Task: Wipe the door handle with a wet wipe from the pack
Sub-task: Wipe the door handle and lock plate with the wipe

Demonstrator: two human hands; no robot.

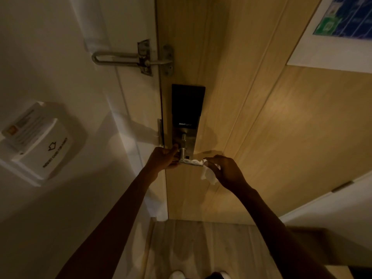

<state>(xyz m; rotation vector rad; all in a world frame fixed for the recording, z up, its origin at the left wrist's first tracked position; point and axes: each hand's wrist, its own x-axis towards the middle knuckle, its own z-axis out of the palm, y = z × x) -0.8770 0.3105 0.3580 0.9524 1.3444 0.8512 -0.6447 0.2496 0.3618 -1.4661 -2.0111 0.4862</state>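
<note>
A metal lever door handle [191, 162] juts from a black smart lock plate [188, 105] on a light wooden door [261, 127]. My left hand [163, 158] grips the handle's left end near its stem. My right hand [225, 172] pinches a crumpled white wet wipe [209, 173] and presses it against the handle's right tip. The pack of wipes is not in view.
A metal swing-bar door guard [132, 58] spans the frame and door above the lock. A white key-card holder [44, 141] is fixed to the wall at left. A framed notice [342, 27] hangs at the upper right. Wooden floor [201, 248] lies below.
</note>
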